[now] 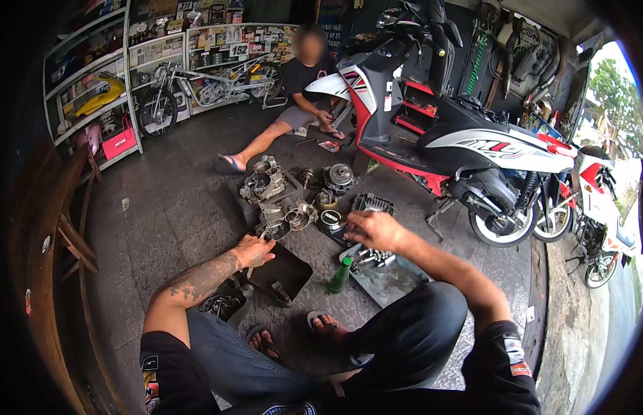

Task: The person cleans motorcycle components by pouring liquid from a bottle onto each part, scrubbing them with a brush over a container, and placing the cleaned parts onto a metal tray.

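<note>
My left hand [255, 250] is closed over the rim of a dark tray [295, 266]. A thin tan stick-like thing [249, 272] shows below its fingers; what kind it is I cannot tell. My right hand [374, 230] hovers with curled fingers above a grey tray [397, 286] of small metal parts [366, 257]; whatever its fingertips hold is hidden. Just left of that hand lies a round black cover marked YAMAHA [330, 219]. A green bottle [340, 277] stands between the trays. Engine casings [283, 216] lie beyond my left hand.
Another person [309, 76] sits on the floor ahead, beside a white and red scooter [397, 104]. A finned metal part [372, 203] and a round engine part [339, 177] lie ahead of my right hand. A wooden bench [55, 228] stands at left, shelves [93, 63] behind.
</note>
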### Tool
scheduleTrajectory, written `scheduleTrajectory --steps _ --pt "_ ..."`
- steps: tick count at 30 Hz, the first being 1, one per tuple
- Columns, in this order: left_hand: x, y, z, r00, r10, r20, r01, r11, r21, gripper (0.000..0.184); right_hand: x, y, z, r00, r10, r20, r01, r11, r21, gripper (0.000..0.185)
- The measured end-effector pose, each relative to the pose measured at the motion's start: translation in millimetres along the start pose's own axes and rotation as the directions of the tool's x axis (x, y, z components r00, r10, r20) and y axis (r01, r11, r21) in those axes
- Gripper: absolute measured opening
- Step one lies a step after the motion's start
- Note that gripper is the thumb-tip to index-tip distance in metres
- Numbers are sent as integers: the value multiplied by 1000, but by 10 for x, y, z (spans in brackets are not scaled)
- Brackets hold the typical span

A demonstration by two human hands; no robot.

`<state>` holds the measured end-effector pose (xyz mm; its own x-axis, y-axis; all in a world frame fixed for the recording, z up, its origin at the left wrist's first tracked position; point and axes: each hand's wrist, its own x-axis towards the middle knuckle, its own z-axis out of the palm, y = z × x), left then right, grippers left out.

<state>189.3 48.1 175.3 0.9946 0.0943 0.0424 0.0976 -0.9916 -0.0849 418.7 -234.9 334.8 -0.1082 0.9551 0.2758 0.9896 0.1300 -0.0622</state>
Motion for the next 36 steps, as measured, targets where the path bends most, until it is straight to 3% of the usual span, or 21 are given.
scheduleTrajectory --steps 2,12,14,20,24,28,36 --pt "-4 -49 48 1000 3 0 -3 1000 -8 48 -38 -70 202 1000 -8 -27 13 985 171 32" --pt "-81 -80 127 1000 -24 4 24 999 -31 39 -213 -296 25 1000 6 -20 -1 976 219 30" --pt "-83 -68 124 998 0 -60 -3 999 -41 31 -245 -283 8 999 18 -34 -10 976 218 29" --pt "-130 74 -150 996 -60 67 66 994 -91 32 -330 -213 26 999 6 -43 4 970 244 30" --pt "-108 94 -153 994 -83 64 86 995 -46 32 -356 -223 -3 997 29 -75 -12 976 219 28" --pt "-192 58 -142 999 -30 -38 29 999 -39 27 -295 -291 -28 995 -21 -99 46 964 262 24" --pt "-195 -25 -29 998 -61 30 62 997 -45 36 -287 -376 -67 997 47 -61 -25 945 326 24"
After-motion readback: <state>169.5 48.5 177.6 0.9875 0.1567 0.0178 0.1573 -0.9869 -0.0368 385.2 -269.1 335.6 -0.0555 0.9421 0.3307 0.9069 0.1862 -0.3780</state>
